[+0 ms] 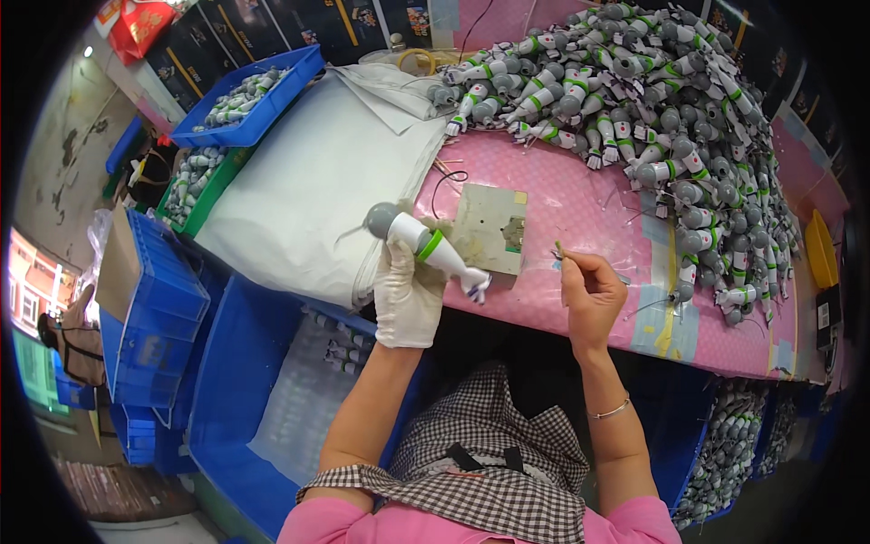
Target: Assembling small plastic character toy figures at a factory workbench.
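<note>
My left hand point(407, 304), in a white glove, is wrapped round a toy arm point(410, 234). The toy arm is white with a grey ball at the shoulder, a green band and a small white hand pointing right. A thin wire-like strand sticks out by its grey end. To the right, my bare right hand point(594, 295) pinches a small, thin, greenish-brown thing point(559, 247) between thumb and fingertips; its kind is too small to tell. Between the hands, on the pink-covered table point(553, 204), lies a flat grey box point(478, 227) with a dark, worn patch, partly behind the toy arm.
A large heap of similar toy arms point(625, 82) covers the table's far right. White sheets point(317, 172) lie at left. Beyond them stand a blue tray point(258, 95) and a green tray point(192, 186) of parts. A big blue bin point(222, 390) sits below left; a yellow container point(821, 249) is far right.
</note>
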The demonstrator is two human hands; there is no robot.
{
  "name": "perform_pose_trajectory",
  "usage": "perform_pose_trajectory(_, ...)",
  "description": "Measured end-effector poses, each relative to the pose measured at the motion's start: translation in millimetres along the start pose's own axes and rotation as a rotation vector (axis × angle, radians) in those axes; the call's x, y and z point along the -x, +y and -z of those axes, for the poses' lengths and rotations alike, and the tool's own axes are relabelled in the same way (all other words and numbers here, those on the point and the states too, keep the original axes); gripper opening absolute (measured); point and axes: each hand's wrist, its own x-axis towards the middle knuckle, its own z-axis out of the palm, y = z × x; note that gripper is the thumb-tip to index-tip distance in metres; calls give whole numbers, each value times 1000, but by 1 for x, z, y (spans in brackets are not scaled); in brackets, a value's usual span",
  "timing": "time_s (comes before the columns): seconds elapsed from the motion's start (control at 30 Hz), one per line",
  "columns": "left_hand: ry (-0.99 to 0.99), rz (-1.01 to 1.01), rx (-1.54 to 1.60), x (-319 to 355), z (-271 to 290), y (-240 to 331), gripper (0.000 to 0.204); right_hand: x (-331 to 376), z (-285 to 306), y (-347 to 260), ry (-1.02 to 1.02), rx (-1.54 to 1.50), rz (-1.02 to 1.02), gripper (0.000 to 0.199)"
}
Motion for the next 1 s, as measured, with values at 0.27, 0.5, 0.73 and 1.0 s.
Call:
perform_pose_trajectory(0.27,4,327,400,16,-3,13,47,16,-2,1,-97,-91,-159,7)
perform_pose_trajectory(0.5,44,485,311,20,-8,8,60,20,-7,-7,-184,-86,-95,7)
perform_pose_trajectory(0.73,-158,591,465,18,9,13,83,-15,10,-1,-89,503,275,7)
perform_pose_trajectory(1.0,-29,601,293,22,-17,16,90,-69,66,19,-160,1131,708,12)
